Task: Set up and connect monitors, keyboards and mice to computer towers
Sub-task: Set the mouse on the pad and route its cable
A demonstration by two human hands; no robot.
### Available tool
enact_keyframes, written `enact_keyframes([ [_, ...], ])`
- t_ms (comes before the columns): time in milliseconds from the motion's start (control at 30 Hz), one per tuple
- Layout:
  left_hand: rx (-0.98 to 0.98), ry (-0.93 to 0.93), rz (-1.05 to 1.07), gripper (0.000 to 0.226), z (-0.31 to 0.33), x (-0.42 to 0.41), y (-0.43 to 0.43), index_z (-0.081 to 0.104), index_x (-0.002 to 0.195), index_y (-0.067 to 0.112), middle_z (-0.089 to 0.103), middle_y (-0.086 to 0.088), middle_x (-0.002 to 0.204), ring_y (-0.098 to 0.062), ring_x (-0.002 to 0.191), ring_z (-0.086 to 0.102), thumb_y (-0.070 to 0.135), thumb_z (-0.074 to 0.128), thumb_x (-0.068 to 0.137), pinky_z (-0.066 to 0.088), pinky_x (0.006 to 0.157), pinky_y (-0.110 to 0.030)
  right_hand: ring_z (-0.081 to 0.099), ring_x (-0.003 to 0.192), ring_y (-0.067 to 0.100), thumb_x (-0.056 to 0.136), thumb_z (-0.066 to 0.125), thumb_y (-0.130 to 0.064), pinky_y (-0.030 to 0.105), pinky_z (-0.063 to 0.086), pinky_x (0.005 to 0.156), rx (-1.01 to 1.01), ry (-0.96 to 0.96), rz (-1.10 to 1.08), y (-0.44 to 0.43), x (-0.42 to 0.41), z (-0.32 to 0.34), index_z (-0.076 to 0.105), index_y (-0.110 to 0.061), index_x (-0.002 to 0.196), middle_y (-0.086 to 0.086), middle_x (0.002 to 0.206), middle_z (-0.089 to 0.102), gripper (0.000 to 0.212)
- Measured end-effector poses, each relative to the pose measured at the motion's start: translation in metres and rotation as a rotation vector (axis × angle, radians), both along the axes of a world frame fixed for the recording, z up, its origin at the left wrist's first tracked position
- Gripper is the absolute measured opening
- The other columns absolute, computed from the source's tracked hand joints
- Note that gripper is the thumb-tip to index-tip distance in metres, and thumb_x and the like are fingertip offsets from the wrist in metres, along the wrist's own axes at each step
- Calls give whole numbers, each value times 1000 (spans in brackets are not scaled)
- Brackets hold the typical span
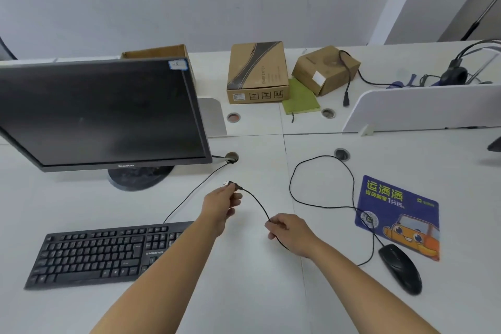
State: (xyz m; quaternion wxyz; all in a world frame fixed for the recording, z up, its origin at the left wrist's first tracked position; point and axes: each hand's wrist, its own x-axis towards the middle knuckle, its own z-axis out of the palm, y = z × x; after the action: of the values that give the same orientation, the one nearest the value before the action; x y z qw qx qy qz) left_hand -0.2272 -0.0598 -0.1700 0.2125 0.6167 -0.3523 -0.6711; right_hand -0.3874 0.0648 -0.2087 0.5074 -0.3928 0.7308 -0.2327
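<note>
Cardboard box [162, 52] behind monitor [103, 114], contents hidden

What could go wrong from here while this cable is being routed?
The black cable lies looped across the mouse pad toward the mouse; pulling it taut could drag either. The left hand has only a fingertip grip on the USB plug, so it may slip. The nearest desk hole already carries the keyboard cable; the plug might snag there.
</note>
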Motion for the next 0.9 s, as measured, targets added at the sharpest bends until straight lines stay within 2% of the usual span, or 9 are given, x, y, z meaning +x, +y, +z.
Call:
enact_keyframes([
  [133, -43, -56, 84, 15, 16, -7, -1, 69, 95, 13, 66, -1, 83, -15, 73, 58, 26, 60, 94, 41, 64, -27, 58, 72, 1, 95, 61, -40, 18, 43, 66, -77, -40, -97, 3, -25, 13, 71, -28, 93, -13, 82, 75, 16],
  [267, -187, -236, -84, 33, 16, -14, -1, 68, 94, 12, 68, 0, 89, -17, 78, 59, 40, 52, 99, 46, 69, -30, 59, 65, -3, 93, 66, -36, 16, 43, 63, -192, -59, -223, -14, -48, 24, 76, -28, 88, -11, 76, 73, 14],
  [333, -252, -357, -221, 30, 7, -13, 1, 61, 88, 13, 60, -2, 85, -20, 79, 53, 40, 52, 97, 44, 70, -33, 62, 68, -5, 92, 67, -35, 15, 43, 64, -238, -51, -247, -30, -59, 29, 78, -27, 88, -10, 72, 72, 15],
  [400, -330, -535, -412, 19, -4, -9, 5, 63, 100, 20, 61, 0, 97, -20, 89, 55, 37, 53, 97, 45, 79, -32, 65, 71, 1, 92, 67, -35, 17, 44, 64, -252, -19, -233, -47, -66, 35, 79, -26, 85, -6, 71, 72, 17],
  [500, -368, -757, -664, 39, -18, 0, 9, 56, 133, 21, 55, 2, 133, -17, 119, 55, 40, 51, 99, 44, 98, -31, 66, 81, 22, 90, 66, -34, 23, 44, 66, -252, 47, -211, -73, -68, 35, 77, -16, 81, 9, 76, 71, 23],
  [567, -372, -817, -798, 44, -24, 6, 6, 51, 139, 22, 47, 0, 142, -19, 125, 51, 42, 50, 100, 42, 102, -31, 66, 83, 26, 88, 65, -33, 25, 46, 67, -245, 63, -206, -87, -65, 34, 76, -13, 81, 10, 77, 71, 24],
  [700, -326, -858, -958, 50, -48, 24, -20, 41, 148, 21, 35, -1, 153, -20, 135, 44, 42, 46, 102, 39, 108, -34, 69, 82, 21, 89, 65, -36, 30, 53, 79, -247, 89, -216, -118, -50, 28, 77, -19, 78, 3, 76, 73, 23],
  [800, -311, -940, -1093, 57, -70, 37, -43, 28, 154, 22, 17, -4, 163, -24, 146, 27, 41, 42, 103, 32, 115, -40, 70, 82, 19, 89, 65, -38, 29, 53, 81, -246, 93, -239, -142, -35, 19, 76, -24, 77, 0, 77, 73, 22],
  [900, -294, -971, -1124, 59, -87, 48, -58, 22, 155, 22, 4, -5, 166, -23, 150, 16, 41, 41, 102, 31, 115, -44, 68, 82, 22, 90, 64, -37, 28, 52, 78, -249, 107, -237, -161, -21, 13, 76, -21, 79, 5, 78, 71, 23],
])
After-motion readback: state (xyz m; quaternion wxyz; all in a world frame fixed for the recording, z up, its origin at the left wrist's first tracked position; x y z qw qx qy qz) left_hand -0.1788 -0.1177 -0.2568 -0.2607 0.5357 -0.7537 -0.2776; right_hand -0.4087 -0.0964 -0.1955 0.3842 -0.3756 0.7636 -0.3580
